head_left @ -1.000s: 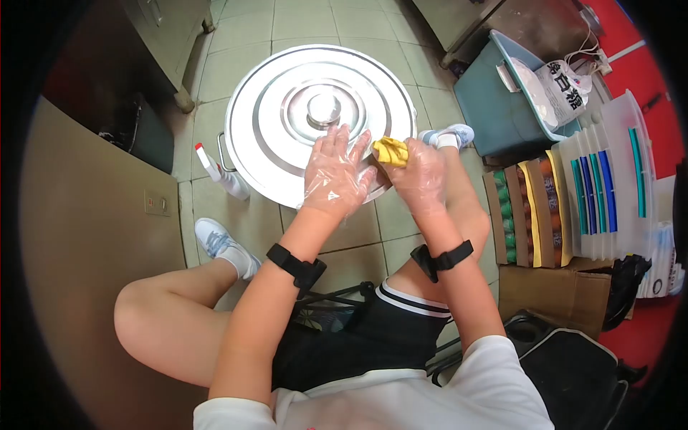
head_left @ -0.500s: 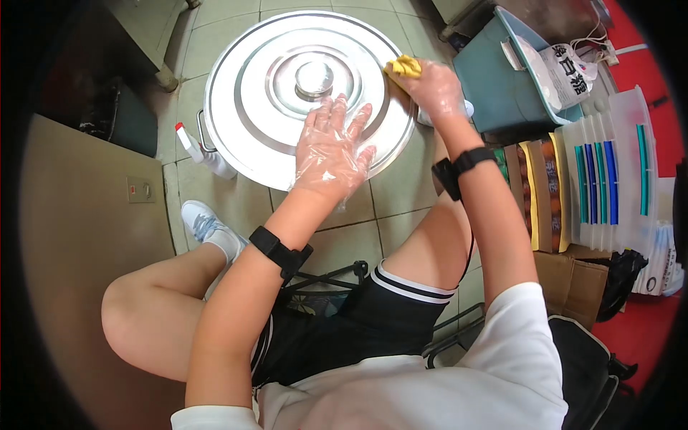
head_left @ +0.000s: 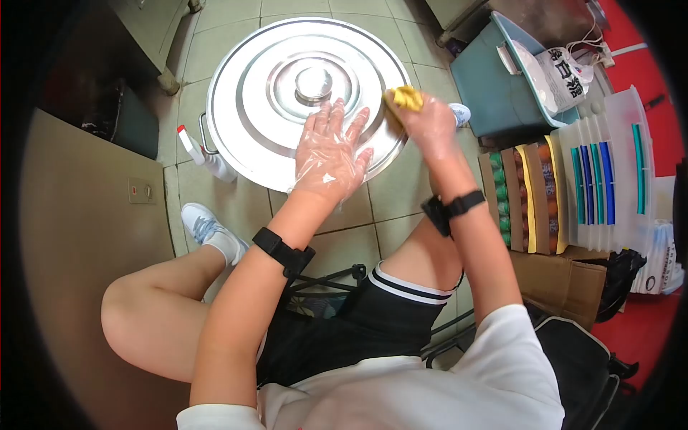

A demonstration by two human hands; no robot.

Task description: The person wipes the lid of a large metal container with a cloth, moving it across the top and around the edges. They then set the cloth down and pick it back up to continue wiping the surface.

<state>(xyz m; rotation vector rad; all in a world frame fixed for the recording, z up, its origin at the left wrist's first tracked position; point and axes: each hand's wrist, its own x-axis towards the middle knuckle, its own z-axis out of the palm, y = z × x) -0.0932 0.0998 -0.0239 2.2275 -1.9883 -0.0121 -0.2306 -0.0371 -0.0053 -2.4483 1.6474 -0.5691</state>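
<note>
A large round metal pot lid [head_left: 261,100] with a raised knob [head_left: 313,82] in its middle lies before me. Flat on its near side rests my left hand [head_left: 330,154] in a clear plastic glove, fingers spread just below the knob. My right hand [head_left: 430,129], also gloved, is closed around a yellow cloth [head_left: 407,99] at the lid's right edge. The cloth is bunched, and part of it touches the rim. A loop handle [head_left: 204,132] sticks out on the left side, beside a white spray bottle [head_left: 204,154] with a red tip on the floor.
At the upper right stands a blue-grey bin [head_left: 480,79] with a white printed bag [head_left: 566,75] on it. Boxes of packed goods [head_left: 534,193] and a clear plastic container [head_left: 609,179] are at the right. A metal cabinet [head_left: 93,236] borders the left side.
My right hand, with the yellow cloth, has moved a little down and toward me along the lid's right edge. My left hand has stayed in place on the lid.
</note>
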